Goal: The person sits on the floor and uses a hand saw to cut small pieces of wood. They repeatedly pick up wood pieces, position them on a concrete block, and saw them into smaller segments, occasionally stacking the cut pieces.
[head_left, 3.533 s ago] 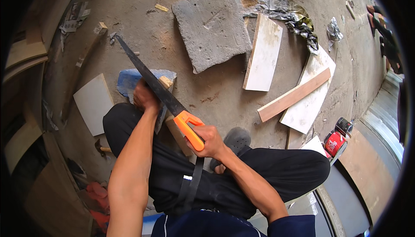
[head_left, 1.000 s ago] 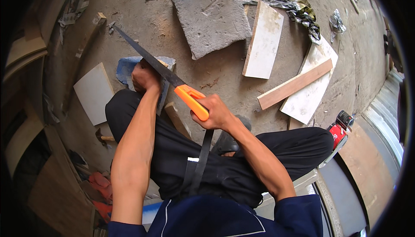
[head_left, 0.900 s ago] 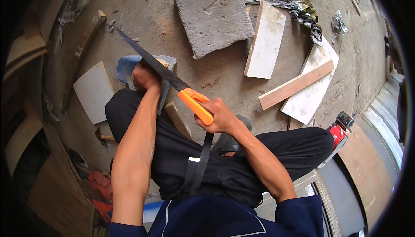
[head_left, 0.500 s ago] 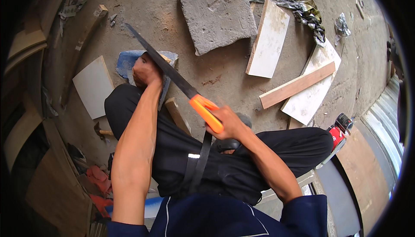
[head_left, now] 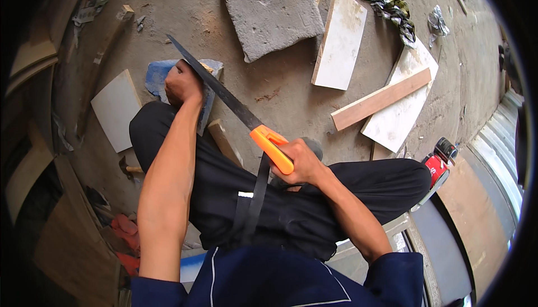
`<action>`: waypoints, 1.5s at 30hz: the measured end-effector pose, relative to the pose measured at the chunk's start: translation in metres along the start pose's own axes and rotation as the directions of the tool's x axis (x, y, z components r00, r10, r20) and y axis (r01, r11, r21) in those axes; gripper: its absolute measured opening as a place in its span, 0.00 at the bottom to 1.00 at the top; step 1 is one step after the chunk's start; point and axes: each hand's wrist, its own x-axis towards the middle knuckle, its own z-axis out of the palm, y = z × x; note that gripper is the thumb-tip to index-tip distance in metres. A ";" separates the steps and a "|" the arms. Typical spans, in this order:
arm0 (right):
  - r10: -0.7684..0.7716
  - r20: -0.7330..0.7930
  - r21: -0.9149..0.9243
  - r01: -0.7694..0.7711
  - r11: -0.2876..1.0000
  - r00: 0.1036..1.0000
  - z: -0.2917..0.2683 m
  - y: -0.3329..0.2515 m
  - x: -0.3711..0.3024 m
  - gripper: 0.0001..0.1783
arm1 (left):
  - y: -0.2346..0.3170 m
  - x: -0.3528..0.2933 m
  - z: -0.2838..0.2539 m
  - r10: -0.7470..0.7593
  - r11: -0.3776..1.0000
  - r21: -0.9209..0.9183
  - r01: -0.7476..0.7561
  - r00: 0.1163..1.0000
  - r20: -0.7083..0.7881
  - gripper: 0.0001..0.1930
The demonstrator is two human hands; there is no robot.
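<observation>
My right hand [head_left: 302, 161] is wrapped round the orange handle of a handsaw [head_left: 230, 98]. Its dark blade slants up and left, past my left hand, with the tip over bare ground. My left hand [head_left: 185, 84] is closed beside the blade, low over a worn blue-and-grey block [head_left: 156, 77] in front of my left knee. Whatever its fingers grip is hidden beneath the hand and blade. A small bit of pale wood [head_left: 207, 67] shows just beyond the blade. Next to my left shin lies a short wooden block [head_left: 225, 142].
Ahead lies a rough grey slab [head_left: 272, 13]. White boards [head_left: 341, 41] and a brown wooden strip [head_left: 384, 98] are to its right. A white panel [head_left: 116, 111] and a hammer [head_left: 130, 168] lie at left. A red-and-black power tool [head_left: 437, 167] sits by my right knee.
The saw has slid slightly back toward me, along with my right hand. My left hand stays at the blue block. The whole view has shifted a little.
</observation>
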 end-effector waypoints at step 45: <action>-0.221 -0.309 -0.140 0.186 0.973 0.925 0.024 0.021 0.056 0.07 | -0.023 0.004 0.008 0.117 0.972 -0.209 -0.106 0.992 0.040 0.26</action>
